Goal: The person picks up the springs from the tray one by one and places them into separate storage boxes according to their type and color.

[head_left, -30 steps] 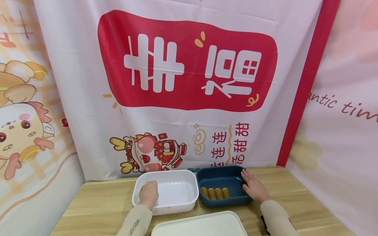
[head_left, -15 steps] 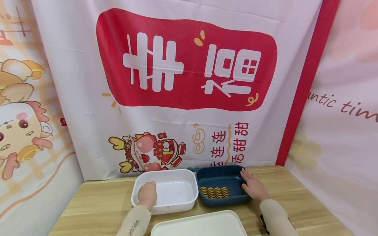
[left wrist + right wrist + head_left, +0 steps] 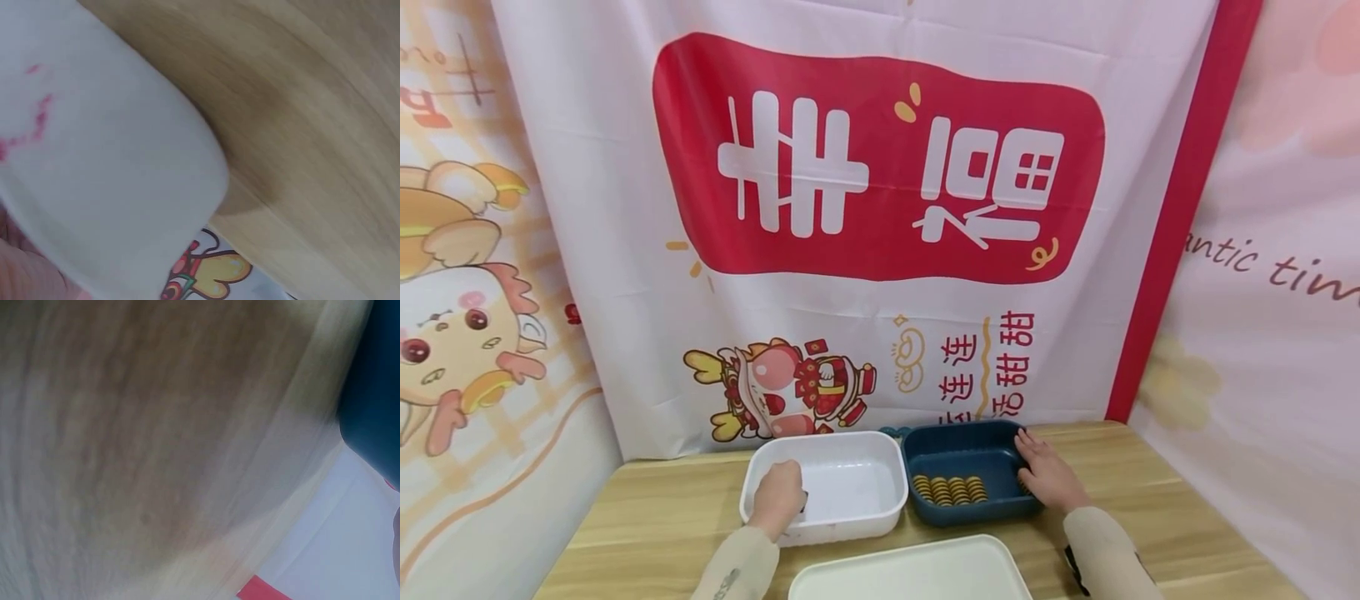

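In the head view, my left hand [image 3: 777,497] reaches into the left end of a white basin [image 3: 880,527], its fingers curled downward. A small dark thing [image 3: 805,502] shows beside those fingers; its kind is too hidden to tell. My right hand [image 3: 1051,477] rests over the right rim of a dark blue basin [image 3: 943,514], fingers extended along it. Short rows of round brown-and-yellow sandwich cookies [image 3: 951,491] stand at the near left inside the blue basin. A few more cookies partly show near my right thumb.
A cream tray [image 3: 917,575] lies in front of the basins, cut off by the lower image edge. Both basins stand side by side on a wooden table [image 3: 640,525]. A printed white and red cloth [image 3: 880,300] hangs right behind them.
The dark thing beside my left fingers has come into sight, and that hand has turned slightly. My right hand stays on the blue basin's rim. The head view has shifted a little.
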### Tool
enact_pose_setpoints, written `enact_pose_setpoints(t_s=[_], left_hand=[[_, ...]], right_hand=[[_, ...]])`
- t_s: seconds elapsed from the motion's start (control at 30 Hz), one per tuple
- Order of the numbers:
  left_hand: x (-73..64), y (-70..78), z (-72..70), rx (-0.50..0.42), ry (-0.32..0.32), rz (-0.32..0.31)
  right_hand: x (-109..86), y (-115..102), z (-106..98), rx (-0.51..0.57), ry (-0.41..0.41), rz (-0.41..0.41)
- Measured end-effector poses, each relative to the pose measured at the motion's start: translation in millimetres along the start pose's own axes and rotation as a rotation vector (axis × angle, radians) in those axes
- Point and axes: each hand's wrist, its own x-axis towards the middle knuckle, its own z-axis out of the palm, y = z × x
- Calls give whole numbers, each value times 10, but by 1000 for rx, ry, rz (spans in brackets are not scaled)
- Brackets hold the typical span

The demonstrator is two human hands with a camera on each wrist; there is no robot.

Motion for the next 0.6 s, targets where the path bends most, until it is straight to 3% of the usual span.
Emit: enact_pose_setpoints(t_s=[0.2,0.43,0.6], left_hand=[[-127,112,-37,-57,20,77],[-307,292,-46,-133,106,163],[-525,387,-128,-193,73,249]], right_hand=[[-21,49,31,-17,29,-25],[-49,91,52,-33,25,-19],[-54,82,60,-28,22,-21]])
